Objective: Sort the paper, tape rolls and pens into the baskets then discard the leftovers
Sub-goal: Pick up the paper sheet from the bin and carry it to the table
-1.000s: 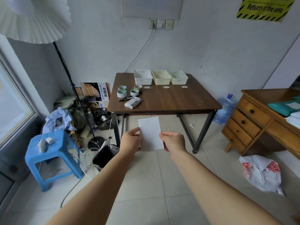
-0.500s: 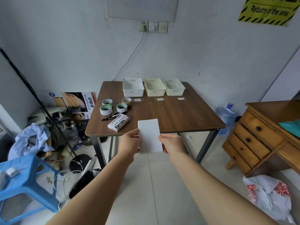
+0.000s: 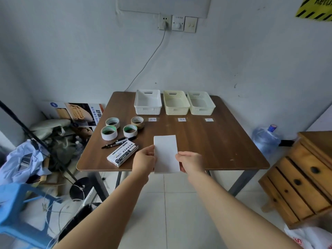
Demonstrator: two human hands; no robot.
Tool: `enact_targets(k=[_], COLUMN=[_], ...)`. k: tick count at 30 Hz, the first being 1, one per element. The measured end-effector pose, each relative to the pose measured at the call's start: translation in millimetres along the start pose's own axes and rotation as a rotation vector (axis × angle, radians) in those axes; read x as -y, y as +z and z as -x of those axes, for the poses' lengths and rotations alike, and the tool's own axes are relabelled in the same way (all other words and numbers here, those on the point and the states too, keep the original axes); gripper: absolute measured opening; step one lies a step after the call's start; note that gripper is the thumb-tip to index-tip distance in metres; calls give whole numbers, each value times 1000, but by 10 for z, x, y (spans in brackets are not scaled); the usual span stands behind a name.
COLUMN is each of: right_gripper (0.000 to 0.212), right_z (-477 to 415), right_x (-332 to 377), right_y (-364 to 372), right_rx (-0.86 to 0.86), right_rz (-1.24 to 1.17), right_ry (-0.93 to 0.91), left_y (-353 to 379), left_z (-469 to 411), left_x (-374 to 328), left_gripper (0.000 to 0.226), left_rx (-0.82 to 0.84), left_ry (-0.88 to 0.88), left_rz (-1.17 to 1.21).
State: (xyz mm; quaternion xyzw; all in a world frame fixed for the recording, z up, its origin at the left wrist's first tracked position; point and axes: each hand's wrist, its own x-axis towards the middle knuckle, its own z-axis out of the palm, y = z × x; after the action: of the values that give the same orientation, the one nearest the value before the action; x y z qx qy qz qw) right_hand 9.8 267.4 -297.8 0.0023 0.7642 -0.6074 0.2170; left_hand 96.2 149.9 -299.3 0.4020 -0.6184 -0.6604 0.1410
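Observation:
A white sheet of paper is held upright over the front edge of the brown table. My left hand pinches its left edge and my right hand pinches its right edge. At the back of the table stand a white basket and two cream baskets, each with a small label in front. Several tape rolls sit on the table's left side. Black pens lie beside a white marker box.
A wooden drawer chest stands to the right, with a water bottle behind it and a plastic bag on the floor. Left of the table are a blue stool, a black lamp stand, a black bin and clutter.
The view has come closer to the table. Both hands, still holding the paper, now reach over the table's front edge instead of hanging in front of it.

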Motion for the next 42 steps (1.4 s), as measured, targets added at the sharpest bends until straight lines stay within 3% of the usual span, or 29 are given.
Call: enact_targets(k=[16,32,42], right_gripper=[23,23,22], right_z=[-1584,-2682,-2941], right_x=[112,-469,-682], right_y=[164,646,813], right_rx=[64,-14,-10], right_rz=[124,271,347], right_ry=[53,213,271], left_y=[662,856,906], left_z=[-1315,-2446,-2748], left_x=[-123,246,460], left_gripper=[51,62,56], left_rx=[-173,-49,-22], left_ry=[-100,-239,-320], left_rz=[-153,-319,-366])
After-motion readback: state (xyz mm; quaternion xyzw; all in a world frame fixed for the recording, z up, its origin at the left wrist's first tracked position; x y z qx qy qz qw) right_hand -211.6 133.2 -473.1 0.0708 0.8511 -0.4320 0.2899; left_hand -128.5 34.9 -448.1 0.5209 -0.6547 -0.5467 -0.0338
